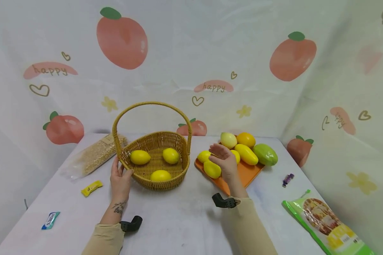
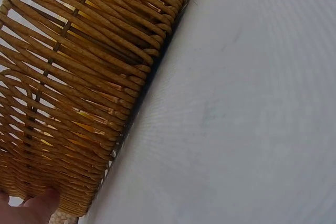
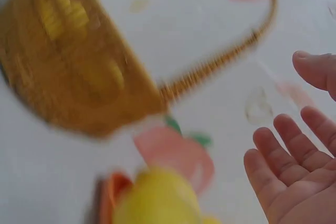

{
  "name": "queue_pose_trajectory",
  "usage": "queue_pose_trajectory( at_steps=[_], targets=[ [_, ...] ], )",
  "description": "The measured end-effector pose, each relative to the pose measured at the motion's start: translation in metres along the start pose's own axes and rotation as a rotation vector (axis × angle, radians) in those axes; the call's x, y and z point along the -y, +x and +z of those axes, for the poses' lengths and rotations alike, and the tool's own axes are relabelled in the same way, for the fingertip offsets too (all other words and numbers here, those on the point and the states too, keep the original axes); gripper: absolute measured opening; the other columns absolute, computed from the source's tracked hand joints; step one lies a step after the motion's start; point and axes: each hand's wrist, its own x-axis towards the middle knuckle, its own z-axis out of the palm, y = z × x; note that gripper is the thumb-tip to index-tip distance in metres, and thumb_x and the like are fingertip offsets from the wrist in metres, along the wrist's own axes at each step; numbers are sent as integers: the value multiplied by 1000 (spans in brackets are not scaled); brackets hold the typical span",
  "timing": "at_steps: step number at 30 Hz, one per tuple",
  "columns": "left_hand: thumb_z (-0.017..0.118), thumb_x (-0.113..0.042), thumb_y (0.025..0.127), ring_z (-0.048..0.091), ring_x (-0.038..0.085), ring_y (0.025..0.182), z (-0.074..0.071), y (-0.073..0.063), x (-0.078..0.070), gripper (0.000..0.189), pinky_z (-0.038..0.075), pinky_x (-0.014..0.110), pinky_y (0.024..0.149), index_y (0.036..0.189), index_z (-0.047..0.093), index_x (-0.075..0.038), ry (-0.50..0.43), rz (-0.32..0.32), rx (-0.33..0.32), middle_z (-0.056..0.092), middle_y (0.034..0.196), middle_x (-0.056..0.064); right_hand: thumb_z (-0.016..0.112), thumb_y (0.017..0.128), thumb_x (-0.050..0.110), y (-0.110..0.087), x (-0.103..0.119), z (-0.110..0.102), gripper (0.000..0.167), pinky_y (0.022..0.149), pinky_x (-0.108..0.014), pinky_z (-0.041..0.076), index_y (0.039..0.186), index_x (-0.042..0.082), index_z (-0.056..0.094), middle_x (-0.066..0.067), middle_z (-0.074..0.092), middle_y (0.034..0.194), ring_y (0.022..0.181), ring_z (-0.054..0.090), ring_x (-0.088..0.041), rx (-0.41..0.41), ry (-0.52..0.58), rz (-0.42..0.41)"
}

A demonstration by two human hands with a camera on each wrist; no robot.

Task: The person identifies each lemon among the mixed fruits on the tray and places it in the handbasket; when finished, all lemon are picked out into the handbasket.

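My left hand (image 1: 120,180) holds the left side of a wicker basket (image 1: 161,186) with a tall arched handle; in the left wrist view its thumb (image 2: 44,203) presses the woven wall. Inside the basket lie three lemons (image 1: 140,157). My right hand (image 1: 225,161) hovers open over an orange tray (image 1: 249,173), palm facing the basket, with nothing in it. On the tray sit more lemons (image 1: 212,170), a yellow mango (image 1: 246,154), an orange (image 1: 246,140), a pale yellow-green fruit (image 1: 228,140) and a large green fruit (image 1: 265,154) at the right edge. My right hand partly hides the fruit behind it.
Behind the basket's left side lies a clear bag of grains (image 1: 97,156). A yellow wrapped snack (image 1: 92,188) and a blue-white packet (image 1: 51,220) are at left. A purple wrapped candy (image 1: 288,180) and a green food bag (image 1: 327,223) lie at right.
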Motion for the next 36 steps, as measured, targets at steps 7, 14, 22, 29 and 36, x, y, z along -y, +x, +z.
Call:
queue_pose_trajectory(
  at_steps=[7, 14, 22, 29, 36],
  targets=[
    [45, 5, 86, 23, 23, 140, 0, 0, 0, 75, 41, 7, 86, 150, 14, -19, -6, 9, 1, 6, 156, -2, 60, 81, -9, -5, -12, -47, 44, 82, -15, 49, 124, -4, 50, 3, 62, 108, 114, 51, -24, -219, -70, 46],
    [45, 5, 86, 24, 22, 139, 0, 0, 0, 75, 40, 7, 89, 150, 13, -19, -6, 0, -1, 6, 156, -2, 66, 81, 3, -4, -28, -66, 50, 92, -18, 42, 128, 0, 49, -17, 50, 132, 121, 45, -24, -230, -288, 182],
    [43, 6, 87, 23, 21, 140, 0, 0, 0, 76, 39, 15, 97, 150, 11, -19, -4, -5, 3, 4, 156, -3, 70, 78, 8, -3, -42, -69, 52, 110, -39, 28, 126, 1, 51, -15, 48, 134, 124, 39, -26, -202, -386, 235],
    [44, 6, 87, 22, 21, 140, 0, 1, 0, 75, 33, 30, 106, 150, 11, -19, 14, -9, -3, 4, 156, -3, 72, 76, 10, -2, -49, -70, 60, 110, -45, 26, 130, 4, 48, -15, 41, 139, 123, 35, -29, -184, -491, 269],
    [44, 6, 86, 23, 22, 140, 1, 0, 0, 75, 40, 11, 93, 150, 13, -19, 0, 4, -2, 6, 156, -3, 72, 75, 9, -3, -50, -71, 62, 109, -46, 26, 132, 4, 47, -16, 40, 139, 123, 36, -29, -176, -501, 255]
  ],
)
